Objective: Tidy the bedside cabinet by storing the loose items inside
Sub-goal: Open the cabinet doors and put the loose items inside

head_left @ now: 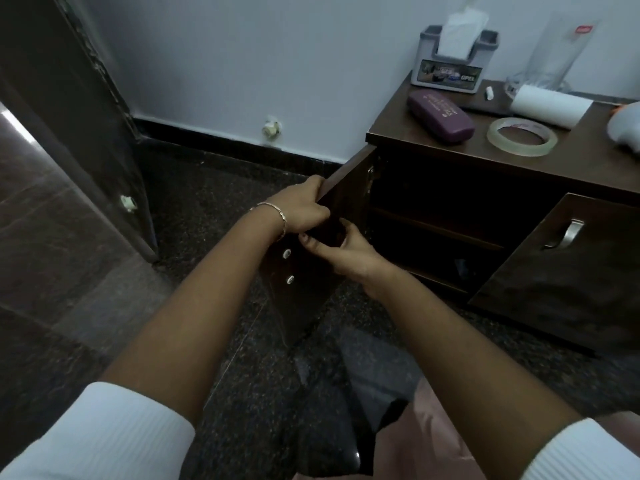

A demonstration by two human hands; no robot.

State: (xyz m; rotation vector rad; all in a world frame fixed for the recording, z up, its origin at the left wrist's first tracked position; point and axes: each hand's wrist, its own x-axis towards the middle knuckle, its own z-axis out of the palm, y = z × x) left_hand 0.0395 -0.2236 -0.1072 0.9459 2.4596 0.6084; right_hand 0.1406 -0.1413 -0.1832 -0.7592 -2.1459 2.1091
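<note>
**Q:** Where are the bedside cabinet and its loose items?

**A:** The bedside cabinet [394, 131] stands against the wall [242, 64]. Its left door [308, 292] is swung open, exposing a dark interior with one shelf [436, 228]. The right door [554, 271], with a metal handle [566, 233], covers the other half. On top, a purple glasses case [440, 116] lies near the front left corner. A tape roll [521, 136] lies flat beside it. A paper roll [550, 105] lies on its side behind the tape. A tissue box [450, 60] and a tall clear glass [554, 53] stand at the rear.

**Q:** What is the state of the hands?

**A:** The left hand [301, 209], which has a bracelet [277, 213] at the wrist, has its fingers curled over the top edge of the open door. The right hand [346, 249] sits just below at the same door, with its fingers half curled. I cannot tell whether it grips the door.
</note>
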